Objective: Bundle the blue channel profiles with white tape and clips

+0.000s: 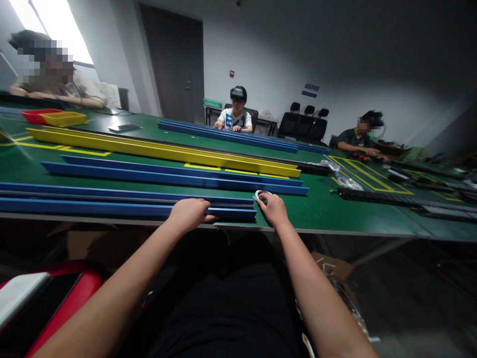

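My left hand (189,214) is wrapped over the near end of a long blue channel (112,207) lying along the table's front edge. A thin grey strip (156,201) runs inside that channel. Just past the channel's right end, my right hand (274,210) grips a white ring-shaped roll (258,194), which looks like tape. The roll stands close to the channel's end; whether they touch I cannot tell. Behind it lies a second blue channel (179,178), and farther back a long yellow channel (164,151).
The green table (316,214) carries more blue channels (227,135) at the back and dark long bars (376,196) at the right. Red (32,116) and yellow trays (67,118) sit at the left, clear plastic wrapping (346,178) at the right. Three people sit around the table.
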A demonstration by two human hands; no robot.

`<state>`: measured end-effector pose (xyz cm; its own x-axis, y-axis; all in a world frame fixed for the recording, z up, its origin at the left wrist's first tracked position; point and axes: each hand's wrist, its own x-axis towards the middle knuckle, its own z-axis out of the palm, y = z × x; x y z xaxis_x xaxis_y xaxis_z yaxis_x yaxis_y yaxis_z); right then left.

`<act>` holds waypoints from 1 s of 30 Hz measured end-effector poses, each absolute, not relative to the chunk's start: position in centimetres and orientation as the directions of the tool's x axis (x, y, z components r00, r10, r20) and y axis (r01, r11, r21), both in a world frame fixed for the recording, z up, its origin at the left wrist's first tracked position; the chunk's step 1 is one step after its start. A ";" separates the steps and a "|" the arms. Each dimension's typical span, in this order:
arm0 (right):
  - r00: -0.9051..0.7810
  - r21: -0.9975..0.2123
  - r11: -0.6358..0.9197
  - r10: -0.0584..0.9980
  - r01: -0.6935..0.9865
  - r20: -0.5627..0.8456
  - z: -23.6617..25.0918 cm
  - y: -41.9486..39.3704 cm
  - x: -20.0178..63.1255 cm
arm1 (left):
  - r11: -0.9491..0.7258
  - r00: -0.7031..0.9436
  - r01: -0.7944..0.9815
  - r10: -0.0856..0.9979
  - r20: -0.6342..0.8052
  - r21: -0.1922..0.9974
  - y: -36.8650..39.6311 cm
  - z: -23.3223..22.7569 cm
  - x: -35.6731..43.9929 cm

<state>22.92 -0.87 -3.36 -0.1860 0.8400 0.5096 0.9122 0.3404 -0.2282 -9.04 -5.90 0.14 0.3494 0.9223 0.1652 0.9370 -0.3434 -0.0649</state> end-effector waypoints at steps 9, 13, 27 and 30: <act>-0.126 -0.663 0.435 0.879 0.609 0.461 -2.8 0.1 23.4 | -0.367 0.368 0.929 0.911 0.184 -0.043 -5.6 -0.1 -9.4; -0.253 -0.719 0.444 0.896 0.535 0.365 -1.1 0.7 21.5 | -0.351 0.349 0.936 0.918 0.187 -0.022 -5.7 0.0 -9.3; -0.128 -0.700 0.367 0.920 0.612 0.370 0.1 7.7 15.8 | -0.389 0.381 0.921 0.904 0.194 0.003 -5.8 0.1 -9.4; -0.146 -0.581 0.402 0.888 0.708 0.436 0.5 7.6 15.7 | -0.386 0.376 0.922 0.907 0.191 0.019 -5.8 0.0 -9.5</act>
<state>15.71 7.63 0.53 -0.1465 0.8881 0.4357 0.7080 0.4017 -0.5808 -9.49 -5.79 0.04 0.3758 0.9069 0.1906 0.9223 -0.3861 0.0187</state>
